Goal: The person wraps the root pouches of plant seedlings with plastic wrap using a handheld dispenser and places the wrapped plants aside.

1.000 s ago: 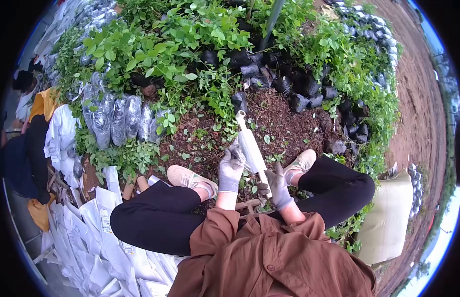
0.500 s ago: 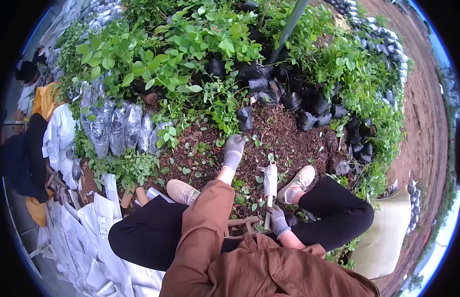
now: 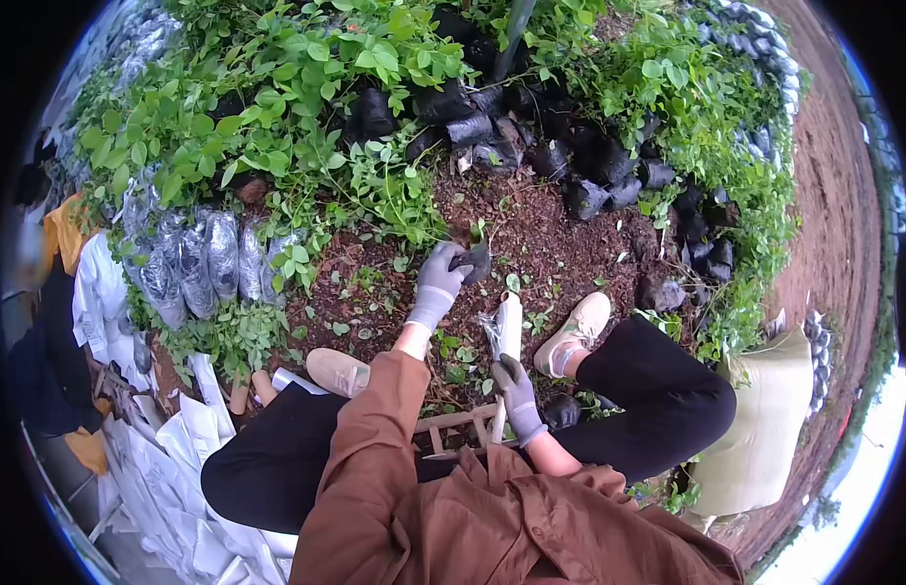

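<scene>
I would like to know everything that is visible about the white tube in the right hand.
The white tube is long and straight, with a round opening at its far end. A thinner, pale shaft continues below the gloved right hand, which grips it. Crinkled clear film, apparently plastic, gathers along its left side. It points away from the body, above the soil. Whether its lower end touches anything is unclear.

Left fingers [image 3: 455, 265] gripping black bag [image 3: 480, 259] — right fingers [image 3: 511, 370] round white tube [image 3: 511, 330].
</scene>
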A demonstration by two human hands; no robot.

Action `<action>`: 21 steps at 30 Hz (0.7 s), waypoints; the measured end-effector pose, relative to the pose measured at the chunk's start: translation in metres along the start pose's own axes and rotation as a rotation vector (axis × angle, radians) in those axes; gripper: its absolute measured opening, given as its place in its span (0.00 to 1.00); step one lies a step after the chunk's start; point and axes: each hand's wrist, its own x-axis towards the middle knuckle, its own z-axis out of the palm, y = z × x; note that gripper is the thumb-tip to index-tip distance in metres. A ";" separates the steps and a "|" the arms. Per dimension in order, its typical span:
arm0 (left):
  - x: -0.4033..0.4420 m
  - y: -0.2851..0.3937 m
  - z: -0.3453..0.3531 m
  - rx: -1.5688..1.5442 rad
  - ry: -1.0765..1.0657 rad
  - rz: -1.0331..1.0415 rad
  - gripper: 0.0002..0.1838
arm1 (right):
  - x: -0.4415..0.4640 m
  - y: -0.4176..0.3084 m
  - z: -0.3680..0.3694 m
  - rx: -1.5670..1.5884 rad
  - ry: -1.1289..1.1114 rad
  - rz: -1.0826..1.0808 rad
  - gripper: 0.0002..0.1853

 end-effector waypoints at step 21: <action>-0.143 0.066 -0.045 -0.880 0.077 -0.226 0.34 | 0.025 -0.053 0.041 0.622 -0.618 -0.006 0.29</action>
